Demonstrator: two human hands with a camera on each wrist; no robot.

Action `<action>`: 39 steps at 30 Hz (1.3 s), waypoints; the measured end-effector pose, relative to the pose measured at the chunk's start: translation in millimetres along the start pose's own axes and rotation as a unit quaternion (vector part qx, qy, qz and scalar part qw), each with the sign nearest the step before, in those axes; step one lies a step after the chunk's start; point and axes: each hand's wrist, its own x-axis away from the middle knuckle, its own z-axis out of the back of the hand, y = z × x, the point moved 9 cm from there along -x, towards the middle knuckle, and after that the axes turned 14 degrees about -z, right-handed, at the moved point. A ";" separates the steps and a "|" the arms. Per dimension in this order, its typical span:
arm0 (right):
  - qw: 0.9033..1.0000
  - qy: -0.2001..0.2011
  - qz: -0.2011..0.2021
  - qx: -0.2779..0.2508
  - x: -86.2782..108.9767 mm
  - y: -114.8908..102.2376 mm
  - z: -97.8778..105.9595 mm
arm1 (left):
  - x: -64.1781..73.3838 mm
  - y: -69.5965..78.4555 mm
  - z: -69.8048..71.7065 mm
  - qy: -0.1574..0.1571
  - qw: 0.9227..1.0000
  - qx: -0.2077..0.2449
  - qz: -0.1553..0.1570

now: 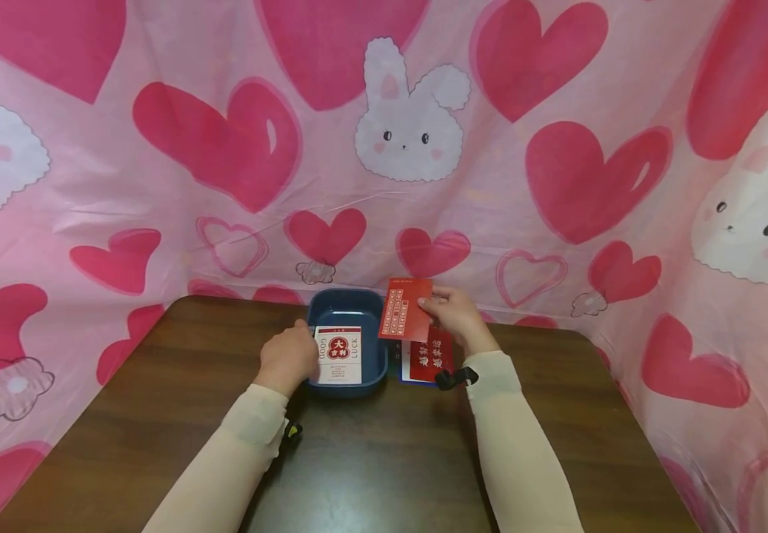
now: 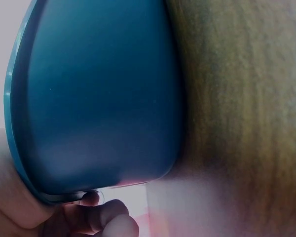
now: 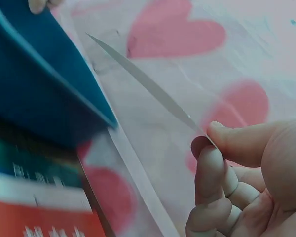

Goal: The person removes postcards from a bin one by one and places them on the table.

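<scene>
A dark blue plastic basin (image 1: 348, 391) stands toward the back of the table. In it lies a white card (image 1: 350, 371) with a red emblem and the word LUCK. My left hand (image 1: 288, 354) grips the basin's left rim; in the left wrist view its fingers (image 2: 119, 228) curl at the edge. My right hand (image 1: 453, 314) pinches a red card (image 1: 405, 314) with white-framed characters by its right edge, thumb against forefinger. That card hangs over the basin's right rim and appears edge-on in the right wrist view. Below it lies another red card (image 1: 438, 355) with white lettering.
Around the red card on the table show a white and blue edge and a dark green card (image 3: 34, 168). The brown wooden table (image 1: 370, 474) reaches back to a pink cloth (image 1: 330, 185) printed with hearts and rabbits, which also hangs at both sides.
</scene>
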 end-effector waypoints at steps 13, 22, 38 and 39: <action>0.996 -0.023 -0.045 0.070 -9.3 54.0 51.9 | 2.3 -1.1 2.5 0.005 1.000 0.000 -0.001; 0.990 -0.036 -0.087 0.107 -20.0 85.8 52.8 | 0.4 -2.6 0.0 0.003 1.000 0.005 -0.001; 0.972 0.036 -0.076 0.219 -23.1 87.9 44.8 | -2.2 -1.3 -0.3 -0.001 1.000 0.004 -0.004; 0.971 0.042 -0.080 0.221 -22.4 87.9 44.5 | -1.7 -0.8 -0.1 -0.001 1.000 0.004 -0.004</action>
